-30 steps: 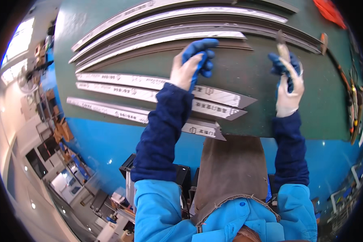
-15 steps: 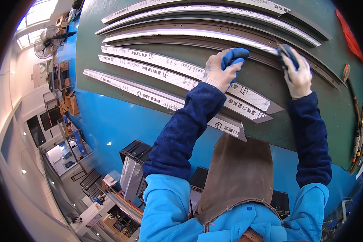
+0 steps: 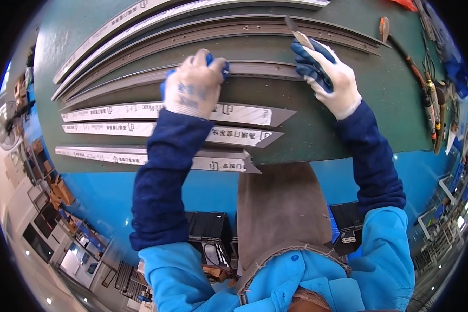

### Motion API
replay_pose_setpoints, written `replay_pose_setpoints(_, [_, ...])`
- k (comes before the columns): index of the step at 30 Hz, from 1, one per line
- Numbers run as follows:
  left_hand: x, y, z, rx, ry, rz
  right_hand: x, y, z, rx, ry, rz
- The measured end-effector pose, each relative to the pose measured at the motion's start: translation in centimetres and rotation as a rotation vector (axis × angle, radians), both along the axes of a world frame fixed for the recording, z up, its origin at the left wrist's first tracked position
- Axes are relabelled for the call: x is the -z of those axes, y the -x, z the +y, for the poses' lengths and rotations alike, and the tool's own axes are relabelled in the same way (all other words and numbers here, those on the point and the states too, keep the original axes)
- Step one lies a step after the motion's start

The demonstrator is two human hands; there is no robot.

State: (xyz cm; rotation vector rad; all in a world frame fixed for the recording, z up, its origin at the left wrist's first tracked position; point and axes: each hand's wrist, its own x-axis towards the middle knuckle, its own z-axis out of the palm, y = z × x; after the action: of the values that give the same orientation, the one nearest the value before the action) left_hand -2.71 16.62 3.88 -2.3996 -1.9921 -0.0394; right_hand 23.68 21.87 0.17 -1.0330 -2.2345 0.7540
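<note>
My left hand (image 3: 194,86), in a white glove with blue fingers, is closed over a long grey-brown metal profile (image 3: 262,69) lying across the green table. How far its fingers wrap around it is hidden. My right hand (image 3: 327,78), gloved the same way, holds a small knife (image 3: 297,32) with a pale handle, its blade pointing up and away. That hand is just beyond the profile's right end; the lower fingers are close to it, and I cannot tell whether they touch. Nearer me lie several film-covered profiles (image 3: 244,136) with pointed ends.
Farther away rest another bare brown profile (image 3: 218,28) and film-covered strips (image 3: 114,23). At the table's right are an orange-handled tool (image 3: 384,28), pens (image 3: 432,99) and cables. The green table's (image 3: 317,140) near edge runs in front of my apron.
The profile at my left hand showed a white strip on top; now its grey, holed side faces up. My right hand has come off it, with the knife raised. The view has turned.
</note>
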Motion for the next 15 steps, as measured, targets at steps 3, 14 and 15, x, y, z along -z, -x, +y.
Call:
replay_pose_setpoints(3, [-2.5, 0.5, 1.8, -0.005, 0.364, -0.099, -0.4, -2.2, -1.8, 0.019, 0.076, 0.183])
replay_pose_setpoints(14, [0.2, 0.4, 1.1, -0.171, 0.175, -0.369, -1.2, -4.6, -7.5, 0.464, 0.829, 0.855])
replay_pose_setpoints(15, [0.0, 0.0, 0.9, -0.297, 0.211, -0.599, -1.7, -4.8, -8.0, 0.476, 0.933, 0.835])
